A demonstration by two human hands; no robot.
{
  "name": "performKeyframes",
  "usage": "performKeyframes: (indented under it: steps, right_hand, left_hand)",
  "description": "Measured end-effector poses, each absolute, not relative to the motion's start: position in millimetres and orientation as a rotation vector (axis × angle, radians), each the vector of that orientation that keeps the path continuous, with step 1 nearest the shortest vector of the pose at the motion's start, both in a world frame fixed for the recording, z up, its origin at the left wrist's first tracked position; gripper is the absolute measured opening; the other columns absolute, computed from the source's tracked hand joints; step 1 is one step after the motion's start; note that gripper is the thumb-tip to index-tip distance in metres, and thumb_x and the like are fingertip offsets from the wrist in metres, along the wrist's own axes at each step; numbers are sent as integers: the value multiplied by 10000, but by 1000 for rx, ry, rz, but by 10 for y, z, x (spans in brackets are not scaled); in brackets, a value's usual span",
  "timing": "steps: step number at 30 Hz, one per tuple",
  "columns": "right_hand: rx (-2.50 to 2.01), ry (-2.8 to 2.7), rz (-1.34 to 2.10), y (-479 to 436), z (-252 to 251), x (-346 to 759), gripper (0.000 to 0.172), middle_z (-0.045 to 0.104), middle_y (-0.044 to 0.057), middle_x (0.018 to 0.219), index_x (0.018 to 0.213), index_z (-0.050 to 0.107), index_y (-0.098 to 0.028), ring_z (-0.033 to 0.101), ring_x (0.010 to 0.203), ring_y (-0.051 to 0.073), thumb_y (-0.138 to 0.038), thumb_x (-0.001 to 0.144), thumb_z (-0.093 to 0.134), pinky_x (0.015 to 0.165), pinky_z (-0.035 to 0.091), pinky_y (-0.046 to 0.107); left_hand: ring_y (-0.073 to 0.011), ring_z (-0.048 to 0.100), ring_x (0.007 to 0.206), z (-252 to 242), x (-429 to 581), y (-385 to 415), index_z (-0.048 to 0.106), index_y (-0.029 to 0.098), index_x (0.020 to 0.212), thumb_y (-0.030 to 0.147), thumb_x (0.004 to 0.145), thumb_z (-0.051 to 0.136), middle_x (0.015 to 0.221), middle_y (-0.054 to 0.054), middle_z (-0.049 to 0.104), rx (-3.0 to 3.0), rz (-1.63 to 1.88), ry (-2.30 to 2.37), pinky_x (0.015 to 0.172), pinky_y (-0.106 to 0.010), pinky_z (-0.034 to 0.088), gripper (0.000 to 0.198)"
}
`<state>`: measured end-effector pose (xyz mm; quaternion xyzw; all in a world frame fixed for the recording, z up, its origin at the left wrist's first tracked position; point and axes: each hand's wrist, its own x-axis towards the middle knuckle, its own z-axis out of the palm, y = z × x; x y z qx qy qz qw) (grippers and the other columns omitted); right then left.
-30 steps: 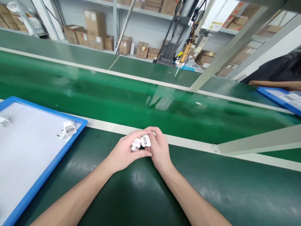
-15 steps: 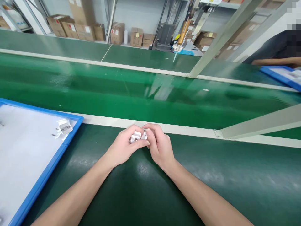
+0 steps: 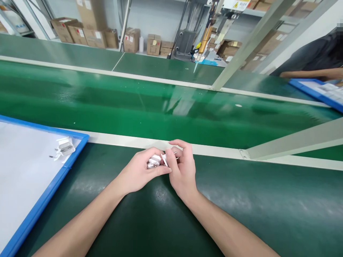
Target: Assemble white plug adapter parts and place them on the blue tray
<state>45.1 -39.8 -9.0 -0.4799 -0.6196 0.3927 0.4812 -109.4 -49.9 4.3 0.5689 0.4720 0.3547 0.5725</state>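
My left hand [image 3: 137,172] is closed around a small white plastic charger housing [image 3: 153,161], part of which shows between thumb and index finger. My right hand [image 3: 184,175] pinches a small white plug piece [image 3: 164,160] beside it, with metal pins [image 3: 176,155] sticking out to the right behind the thumb. The index finger of that hand is raised and bent. Both hands nearly meet above the dark green bench [image 3: 150,221], close to its far pale edge. My fingers cover much of both parts, and I cannot tell whether they are joined.
On the left lies a white tray [image 3: 24,185] with a blue rim, holding white charger parts [image 3: 64,147] near its corner. Beyond the bench runs a shiny green conveyor belt [image 3: 120,103]. Slanted metal posts [image 3: 300,141] stand right. Across the belt are a person's arm [image 3: 308,74] and another blue-rimmed tray [image 3: 302,85].
The plug piece has turned in my right hand, so its pins now show. My right index finger has lifted away from the left hand. The view has shifted slightly.
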Motion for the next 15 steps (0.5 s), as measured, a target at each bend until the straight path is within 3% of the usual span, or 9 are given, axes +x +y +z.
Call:
performKeyframes:
  steps: [5,10,15]
  right_hand:
    - [-1086,-1684,803,-374,-105,511,190,566,-56,669,1147,538,-278,565,561,152,-338,978,601,577,441,290]
    - [-1133,-1715,814,-377,-88,536,163,588,-33,673,1142,564,-275,561,544,163,-361,1005,547,551,433,302]
    - [-1066,-1591,1022,-385,-92,543,234,553,-41,634,1173,570,-264,531,523,151,-421,1078,424,538,425,300]
  left_hand:
    - [-139,566,812,18,-1144,-515,663,197,1015,419,905,695,951,0,676,1430,856,1042,739,-253,425,249]
    - [-106,476,642,1,-1193,-513,647,187,952,495,930,655,712,39,560,1366,846,1047,610,-232,367,309]
    - [-106,480,621,15,-1222,-487,651,178,913,536,927,650,668,37,543,1311,878,1016,595,-233,353,358]
